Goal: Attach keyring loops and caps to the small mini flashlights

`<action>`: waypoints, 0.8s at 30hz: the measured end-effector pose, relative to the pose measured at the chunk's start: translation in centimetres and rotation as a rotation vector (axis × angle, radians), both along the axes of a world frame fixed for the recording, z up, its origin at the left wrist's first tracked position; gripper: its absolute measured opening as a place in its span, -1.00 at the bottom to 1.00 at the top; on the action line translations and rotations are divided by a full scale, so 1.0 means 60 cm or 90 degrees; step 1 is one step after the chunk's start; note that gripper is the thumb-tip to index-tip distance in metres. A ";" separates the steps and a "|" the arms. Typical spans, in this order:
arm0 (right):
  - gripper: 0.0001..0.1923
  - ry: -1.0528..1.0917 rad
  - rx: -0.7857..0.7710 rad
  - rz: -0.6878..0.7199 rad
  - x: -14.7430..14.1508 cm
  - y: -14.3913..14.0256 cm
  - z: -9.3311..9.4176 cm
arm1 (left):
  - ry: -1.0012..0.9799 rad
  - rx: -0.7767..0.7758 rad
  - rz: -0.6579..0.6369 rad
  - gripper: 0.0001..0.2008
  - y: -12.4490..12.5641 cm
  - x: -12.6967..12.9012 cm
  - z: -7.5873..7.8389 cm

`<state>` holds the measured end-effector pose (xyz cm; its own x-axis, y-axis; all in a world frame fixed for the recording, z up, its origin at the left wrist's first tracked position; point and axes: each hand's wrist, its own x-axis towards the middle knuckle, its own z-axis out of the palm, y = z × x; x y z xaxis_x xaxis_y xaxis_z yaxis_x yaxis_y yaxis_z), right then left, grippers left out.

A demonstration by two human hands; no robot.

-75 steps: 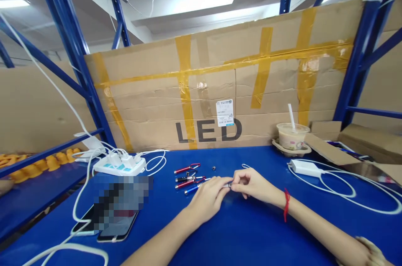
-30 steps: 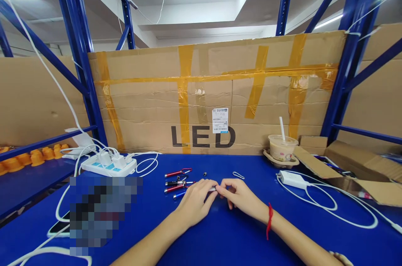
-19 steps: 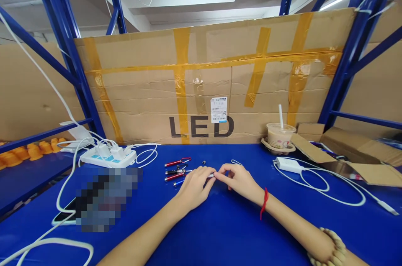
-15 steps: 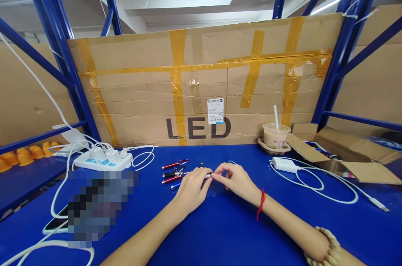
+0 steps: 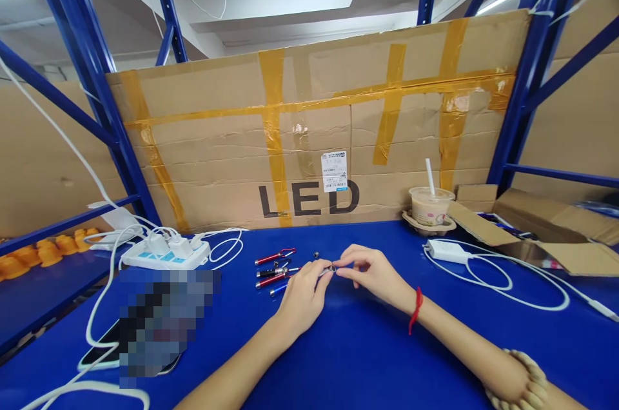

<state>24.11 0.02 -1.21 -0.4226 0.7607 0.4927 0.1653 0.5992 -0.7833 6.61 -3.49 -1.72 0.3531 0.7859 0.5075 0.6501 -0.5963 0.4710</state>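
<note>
Both hands, left hand (image 5: 302, 297) and right hand (image 5: 372, 274), pinch one small keychain light (image 5: 330, 268) mid-table, bare blue table (image 5: 367, 358) nearer.

Two hands are showing over the bench (image 5: 367, 358): one left hand (image 5: 304, 297) and one right hand (image 5: 374, 274). Between them they are holding one small silver piece (image 5: 330, 268). Four mini torches (image 5: 273, 271) are lying beside the left hand. One power strip (image 5: 164, 255), one white charger (image 5: 447, 250) and one drink cup (image 5: 430, 207) are sitting further out.
</note>
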 end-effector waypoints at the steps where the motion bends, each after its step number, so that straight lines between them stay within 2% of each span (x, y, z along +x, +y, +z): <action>1: -0.71 0.015 -0.008 0.015 0.001 0.001 0.001 | -0.006 -0.003 -0.011 -0.76 0.000 0.000 0.000; 5: -0.71 0.033 -0.038 0.050 0.005 0.003 0.001 | -0.008 -0.014 -0.027 -0.75 0.001 0.002 -0.001; 16: -0.71 0.027 -0.119 0.069 0.007 0.006 -0.005 | -0.001 0.000 -0.042 -0.79 0.005 -0.001 -0.005; 24: -0.72 0.018 -0.137 0.092 0.014 0.014 -0.007 | 0.003 -0.011 -0.057 -0.78 0.004 0.001 -0.006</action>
<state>24.92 0.87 -1.62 -0.5226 0.7821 0.3393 0.0668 0.4343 -0.8983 6.68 -3.26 -2.07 0.4251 0.7595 0.4924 0.5970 -0.6442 0.4781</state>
